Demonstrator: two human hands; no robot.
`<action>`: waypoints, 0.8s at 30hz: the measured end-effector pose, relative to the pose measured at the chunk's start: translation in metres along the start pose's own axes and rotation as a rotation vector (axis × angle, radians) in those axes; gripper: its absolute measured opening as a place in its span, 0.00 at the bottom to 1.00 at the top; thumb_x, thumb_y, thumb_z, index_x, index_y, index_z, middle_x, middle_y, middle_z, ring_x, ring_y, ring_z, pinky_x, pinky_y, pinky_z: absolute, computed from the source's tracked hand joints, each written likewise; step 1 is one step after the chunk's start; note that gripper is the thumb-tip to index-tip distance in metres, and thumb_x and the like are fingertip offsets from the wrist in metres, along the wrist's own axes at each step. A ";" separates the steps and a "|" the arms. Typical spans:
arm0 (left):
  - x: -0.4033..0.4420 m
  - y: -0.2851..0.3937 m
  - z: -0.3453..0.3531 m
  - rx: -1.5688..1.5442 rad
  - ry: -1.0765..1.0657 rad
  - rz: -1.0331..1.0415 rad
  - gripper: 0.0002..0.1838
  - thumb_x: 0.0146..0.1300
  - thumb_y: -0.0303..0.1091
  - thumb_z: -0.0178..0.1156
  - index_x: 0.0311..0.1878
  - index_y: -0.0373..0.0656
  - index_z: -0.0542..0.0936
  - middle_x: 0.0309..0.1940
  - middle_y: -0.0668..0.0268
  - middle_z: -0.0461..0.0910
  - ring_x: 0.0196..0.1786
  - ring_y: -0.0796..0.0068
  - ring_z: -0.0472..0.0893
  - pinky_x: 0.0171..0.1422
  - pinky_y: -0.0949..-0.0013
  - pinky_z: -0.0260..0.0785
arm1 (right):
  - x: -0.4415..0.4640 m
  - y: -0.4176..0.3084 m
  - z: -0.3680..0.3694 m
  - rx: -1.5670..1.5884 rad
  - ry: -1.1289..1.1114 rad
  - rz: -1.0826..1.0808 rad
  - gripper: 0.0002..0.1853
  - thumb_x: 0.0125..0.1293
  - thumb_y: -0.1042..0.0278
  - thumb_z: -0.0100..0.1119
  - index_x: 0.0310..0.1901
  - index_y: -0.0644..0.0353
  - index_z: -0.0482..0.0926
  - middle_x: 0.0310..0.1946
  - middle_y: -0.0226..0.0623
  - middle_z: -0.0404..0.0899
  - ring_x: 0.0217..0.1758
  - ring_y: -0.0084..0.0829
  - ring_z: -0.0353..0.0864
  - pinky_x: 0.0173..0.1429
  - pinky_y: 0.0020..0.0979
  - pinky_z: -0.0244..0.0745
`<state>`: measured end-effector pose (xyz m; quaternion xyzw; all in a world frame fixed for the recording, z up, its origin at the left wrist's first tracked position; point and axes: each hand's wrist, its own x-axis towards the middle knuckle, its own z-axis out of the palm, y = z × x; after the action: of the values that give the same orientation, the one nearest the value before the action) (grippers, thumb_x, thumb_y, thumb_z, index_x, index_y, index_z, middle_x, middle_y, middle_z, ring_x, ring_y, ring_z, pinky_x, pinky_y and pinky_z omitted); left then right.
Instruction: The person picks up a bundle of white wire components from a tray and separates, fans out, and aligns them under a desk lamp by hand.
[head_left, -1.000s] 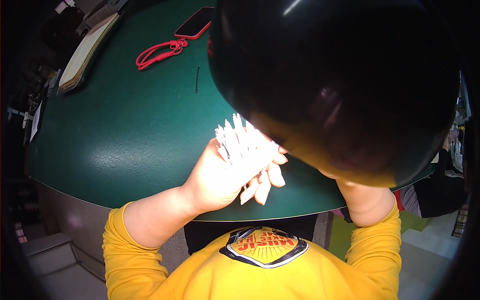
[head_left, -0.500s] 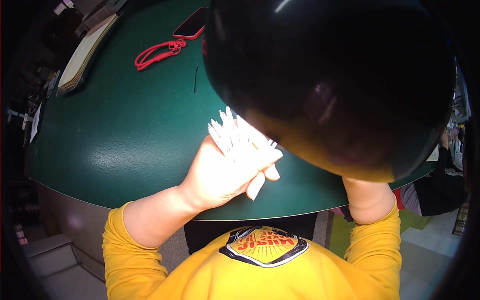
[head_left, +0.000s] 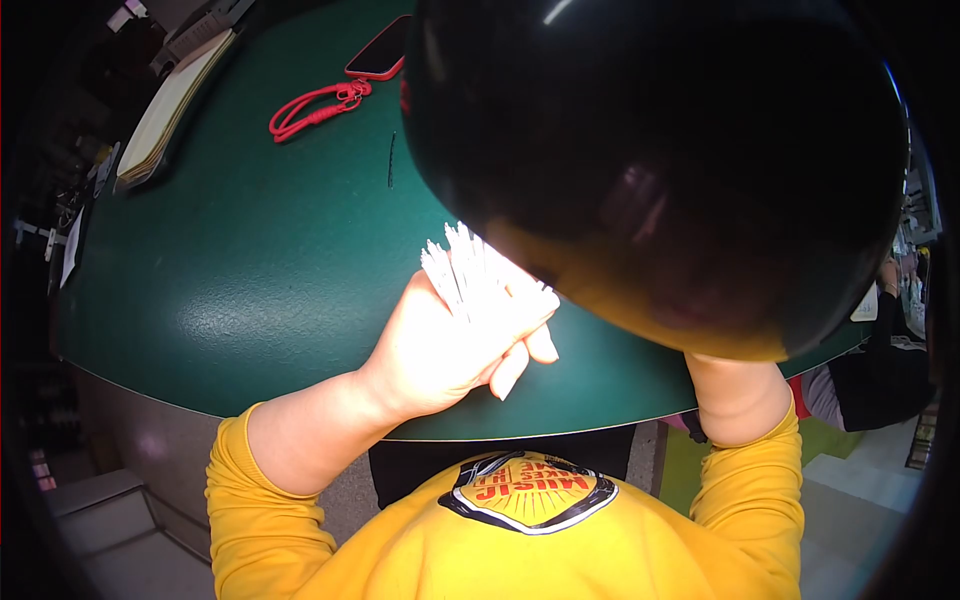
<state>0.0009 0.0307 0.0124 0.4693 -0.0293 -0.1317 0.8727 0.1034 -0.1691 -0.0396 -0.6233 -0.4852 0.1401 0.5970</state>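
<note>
My left hand is closed around a bundle of thin white sticks, whose ends fan out above the fingers. Bright light washes out the hand and the bundle, so what exactly the sticks are cannot be made out. A large glossy black dome fills the upper right of the view and hides my right hand; only that wrist and forearm show below its lower edge.
On the green table lie a phone with a red case, a red strap loop, a thin dark strip and a stack of papers. Another person's dark sleeve shows at the right.
My right hand's fingers, seen beside the bundle a second ago, have gone behind the black dome. The dome has shifted slightly left in view. My left hand still grips the bundle.
</note>
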 end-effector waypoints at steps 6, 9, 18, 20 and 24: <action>-0.001 -0.002 -0.002 -0.018 -0.045 0.036 0.05 0.64 0.28 0.55 0.35 0.36 0.74 0.23 0.59 0.79 0.15 0.80 0.74 0.15 0.82 0.59 | 0.001 -0.002 0.000 0.007 -0.010 0.014 0.14 0.56 0.79 0.61 0.45 0.65 0.77 0.42 0.39 0.79 0.44 0.30 0.77 0.50 0.28 0.73; -0.002 -0.001 -0.002 -0.032 -0.049 0.031 0.05 0.64 0.28 0.55 0.36 0.36 0.74 0.23 0.58 0.79 0.14 0.79 0.75 0.14 0.82 0.59 | -0.006 -0.002 -0.006 0.013 -0.014 0.023 0.14 0.56 0.79 0.61 0.45 0.65 0.77 0.42 0.39 0.79 0.44 0.30 0.77 0.50 0.28 0.73; -0.002 0.001 -0.002 -0.111 -0.141 -0.156 0.13 0.69 0.36 0.48 0.42 0.35 0.75 0.27 0.61 0.79 0.22 0.82 0.76 0.19 0.83 0.60 | -0.001 -0.004 0.015 0.026 -0.034 0.046 0.13 0.56 0.79 0.60 0.45 0.65 0.77 0.42 0.40 0.79 0.44 0.30 0.77 0.50 0.28 0.72; -0.003 -0.002 -0.003 0.062 -0.168 -0.055 0.13 0.69 0.36 0.48 0.44 0.36 0.76 0.25 0.64 0.77 0.20 0.86 0.70 0.22 0.83 0.58 | -0.001 -0.004 0.012 0.030 -0.040 0.051 0.13 0.57 0.79 0.60 0.45 0.65 0.77 0.42 0.40 0.79 0.44 0.30 0.77 0.50 0.28 0.72; 0.000 0.002 0.001 0.022 -0.169 -0.080 0.10 0.68 0.34 0.50 0.42 0.37 0.76 0.24 0.65 0.76 0.19 0.87 0.67 0.25 0.82 0.59 | 0.003 -0.004 0.022 0.035 -0.045 0.063 0.13 0.57 0.79 0.60 0.45 0.65 0.77 0.42 0.40 0.79 0.44 0.30 0.77 0.50 0.28 0.72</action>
<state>0.0008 0.0312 0.0150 0.4668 -0.0856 -0.2051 0.8560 0.0863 -0.1539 -0.0404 -0.6244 -0.4761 0.1815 0.5920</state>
